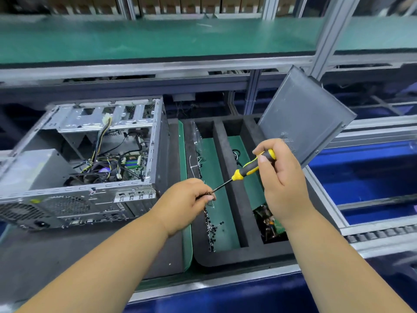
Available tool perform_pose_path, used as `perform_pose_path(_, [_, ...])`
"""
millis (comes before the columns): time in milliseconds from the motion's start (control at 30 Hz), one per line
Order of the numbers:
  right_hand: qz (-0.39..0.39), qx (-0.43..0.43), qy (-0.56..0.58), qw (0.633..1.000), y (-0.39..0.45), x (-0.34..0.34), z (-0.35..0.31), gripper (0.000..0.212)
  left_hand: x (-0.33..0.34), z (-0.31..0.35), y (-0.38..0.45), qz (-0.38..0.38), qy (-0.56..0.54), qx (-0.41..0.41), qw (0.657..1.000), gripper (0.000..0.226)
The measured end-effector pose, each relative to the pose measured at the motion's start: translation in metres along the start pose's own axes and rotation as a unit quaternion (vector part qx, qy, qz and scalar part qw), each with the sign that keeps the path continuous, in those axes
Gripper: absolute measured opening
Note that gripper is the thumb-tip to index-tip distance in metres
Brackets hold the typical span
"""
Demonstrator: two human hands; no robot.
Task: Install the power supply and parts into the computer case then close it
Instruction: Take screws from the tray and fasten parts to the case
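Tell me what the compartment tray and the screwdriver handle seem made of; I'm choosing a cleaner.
Compartment tray: looks like dense black foam, matte and slightly grainy, with thick rounded walls. Screwdriver handle: seemingly glossy yellow hard plastic with black, probably rubbery, grip sections.

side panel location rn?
Head view, right of centre: the side panel leans tilted at the far right end of the foam tray, behind the right hand.

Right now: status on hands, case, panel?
Right hand grips screwdriver; left hand pinches at its tip. Computer case open. Side panel off, leaning behind foam tray.
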State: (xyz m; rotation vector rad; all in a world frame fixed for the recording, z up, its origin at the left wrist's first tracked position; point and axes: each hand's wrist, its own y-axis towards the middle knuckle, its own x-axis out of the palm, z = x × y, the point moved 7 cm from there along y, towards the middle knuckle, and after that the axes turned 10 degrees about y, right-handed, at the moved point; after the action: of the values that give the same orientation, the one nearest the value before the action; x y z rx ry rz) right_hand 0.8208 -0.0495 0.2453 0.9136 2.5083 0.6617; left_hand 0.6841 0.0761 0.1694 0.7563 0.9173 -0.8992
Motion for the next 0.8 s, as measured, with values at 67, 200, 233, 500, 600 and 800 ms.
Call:
perform_pose_path(67, [-0.038, -0.023, 0.018, 0.999, 0.003, 0.003, -0.017, 0.017, -0.011, 0.007, -0.002, -0.006, 0.013, 0.013, 1.000, 0.012])
perform_pose_path(200, [-0.078, -0.047, 0.023, 0.996, 0.009, 0.010, -0.042, 0.024, -0.031, 0.014, -0.008, -0.008, 0.028, 0.022, 0.999, 0.012])
perform_pose_path(233, [-0.079, -0.049, 0.023, 0.995, 0.012, 0.011, -0.046, 0.022, -0.037, 0.014, -0.010, 0.000, 0.020, 0.017, 1.000, 0.011])
perform_pose_path(500, [-0.018, 0.028, 0.059, 0.998, 0.034, 0.029, -0.056, 0.009, -0.097, -0.003, -0.027, 0.102, -0.002, -0.026, 0.994, 0.011])
perform_pose_path(600, [0.005, 0.068, 0.107, 0.992, 0.043, 0.049, -0.052, 0.009, -0.126, -0.025, -0.038, 0.153, -0.049, -0.074, 0.984, 0.012])
perform_pose_path(800, [0.020, 0.157, 0.202, 0.967, 0.053, 0.109, -0.033, 0.015, -0.164, -0.075, -0.056, 0.168, -0.119, -0.097, 0.974, 0.020])
